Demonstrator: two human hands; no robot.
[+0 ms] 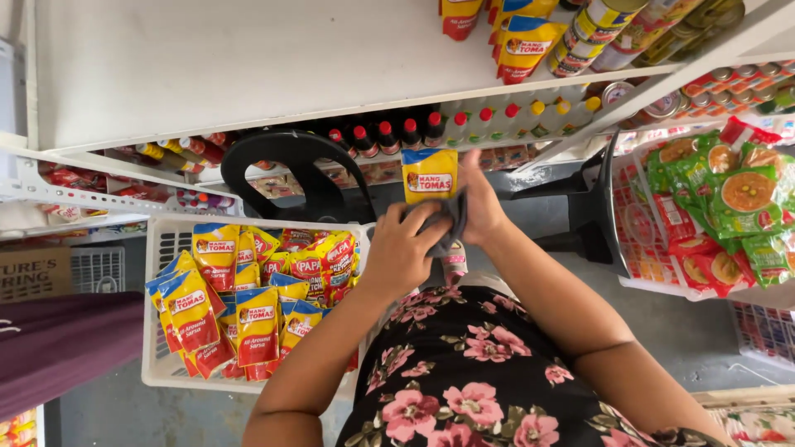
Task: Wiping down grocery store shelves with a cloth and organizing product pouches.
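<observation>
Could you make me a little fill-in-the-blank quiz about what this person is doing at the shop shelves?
1. The right hand holds up a yellow sauce pouch with a ____ top band.
2. The left hand presses a dark ____ against that pouch.
3. More pouches lie in a white ____ on the left.

Missing words: blue; cloth; basket

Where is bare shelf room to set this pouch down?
The upper white shelf is bare from its left frame across to the pouches and cans at its right end. The shelf below is lined with bottles. The white basket is packed with pouches.
</observation>
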